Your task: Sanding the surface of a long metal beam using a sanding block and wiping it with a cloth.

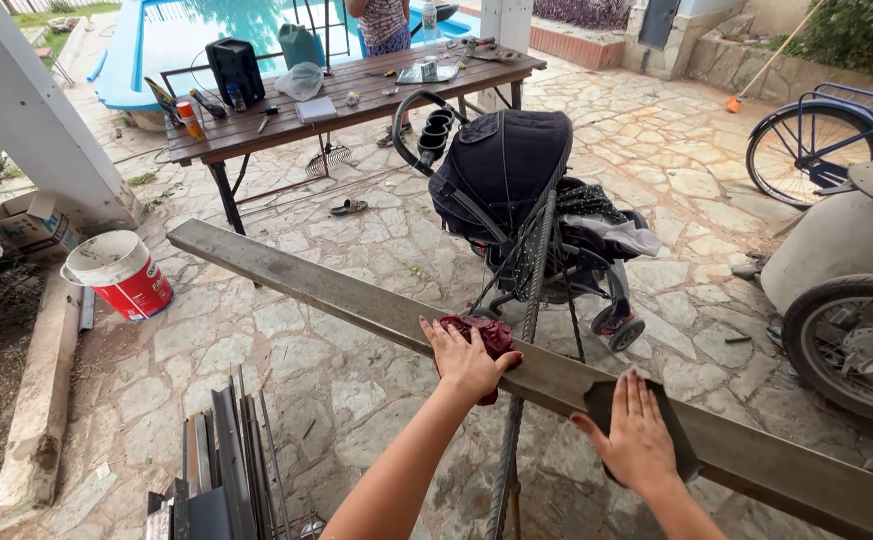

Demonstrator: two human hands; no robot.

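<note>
A long rusty metal beam (306,285) runs from the upper left down to the lower right, resting across a rebar stand (531,330). My left hand (464,358) presses a dark red rag (494,338) onto the beam's top face, fingers curled over the cloth. My right hand (638,432) lies flat, fingers spread, on a dark sheet of sandpaper (678,452) that covers the beam further right. Both hands touch the beam.
A dark blue stroller (506,170) stands just behind the beam. A red-and-white bucket (121,272) sits at left, metal strips (221,465) lie at the lower left, a cluttered wooden table (356,100) stands further back, a person behind it. A bicycle (816,140) and a motorbike wheel (851,345) are at right.
</note>
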